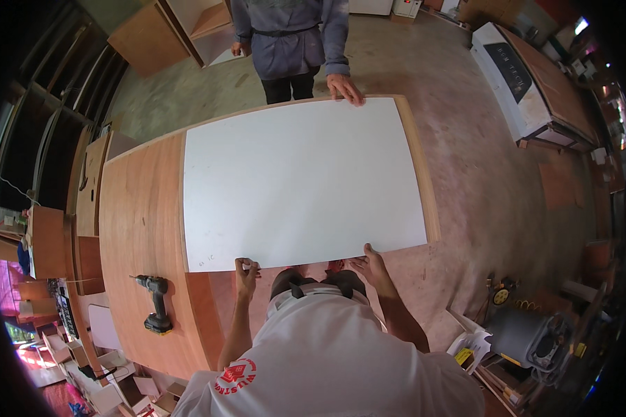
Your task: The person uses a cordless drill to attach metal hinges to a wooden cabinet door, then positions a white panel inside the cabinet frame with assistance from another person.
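Note:
A large white panel [302, 184] lies flat over a wooden cabinet-like piece [142, 215], whose edge strip shows along the panel's right side. My left hand [246, 267] grips the panel's near edge toward its left, fingers curled around it. Farther right along the same edge, my right hand [370, 264] also holds the panel, thumb on top and fingers beneath. Across from me, a co-worker's hand [345, 89] rests on the panel's far edge. A cordless drill [157, 304] lies on the wooden surface left of my left arm.
Behind the far edge stands the co-worker [289, 45] in a grey-blue top. Wooden cabinets [149, 40] are at the far left, and a large white machine [535, 87] stands at the far right. A grey machine with hoses [528, 337] and stacked boards occupy the near right.

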Available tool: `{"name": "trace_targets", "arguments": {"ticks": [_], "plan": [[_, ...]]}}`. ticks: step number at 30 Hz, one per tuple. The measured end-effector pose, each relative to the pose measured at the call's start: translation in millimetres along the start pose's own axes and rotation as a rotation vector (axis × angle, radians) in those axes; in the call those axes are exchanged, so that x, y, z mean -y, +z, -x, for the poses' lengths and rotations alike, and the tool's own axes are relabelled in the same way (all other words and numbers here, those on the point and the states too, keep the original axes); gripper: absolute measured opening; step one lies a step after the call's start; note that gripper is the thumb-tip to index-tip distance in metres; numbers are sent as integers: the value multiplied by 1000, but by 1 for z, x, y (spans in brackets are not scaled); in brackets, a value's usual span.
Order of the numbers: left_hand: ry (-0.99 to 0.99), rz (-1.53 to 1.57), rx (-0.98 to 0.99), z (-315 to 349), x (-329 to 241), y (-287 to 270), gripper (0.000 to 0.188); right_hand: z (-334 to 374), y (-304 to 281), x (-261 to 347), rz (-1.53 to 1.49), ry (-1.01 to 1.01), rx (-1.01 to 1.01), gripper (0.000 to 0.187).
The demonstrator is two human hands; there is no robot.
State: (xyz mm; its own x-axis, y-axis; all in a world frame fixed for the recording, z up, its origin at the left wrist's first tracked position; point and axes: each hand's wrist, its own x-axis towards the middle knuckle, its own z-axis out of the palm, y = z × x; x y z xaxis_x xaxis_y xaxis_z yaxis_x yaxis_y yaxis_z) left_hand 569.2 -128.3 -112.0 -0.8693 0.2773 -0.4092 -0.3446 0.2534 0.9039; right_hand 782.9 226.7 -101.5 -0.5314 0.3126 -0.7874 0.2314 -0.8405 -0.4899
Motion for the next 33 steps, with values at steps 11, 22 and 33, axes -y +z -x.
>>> {"name": "trace_targets", "arguments": {"ticks": [11,22,33], "plan": [[-48,21,-83,7,2,5,26,1,-2,-5,-118,-23,13,51],[-168,502,-425,-11,-2,-58,20,-10,-33,6,-280,-270,-320,57],[-278,686,-897,-47,6,-136,39,-36,-145,69,-340,-295,-478,67]]}}
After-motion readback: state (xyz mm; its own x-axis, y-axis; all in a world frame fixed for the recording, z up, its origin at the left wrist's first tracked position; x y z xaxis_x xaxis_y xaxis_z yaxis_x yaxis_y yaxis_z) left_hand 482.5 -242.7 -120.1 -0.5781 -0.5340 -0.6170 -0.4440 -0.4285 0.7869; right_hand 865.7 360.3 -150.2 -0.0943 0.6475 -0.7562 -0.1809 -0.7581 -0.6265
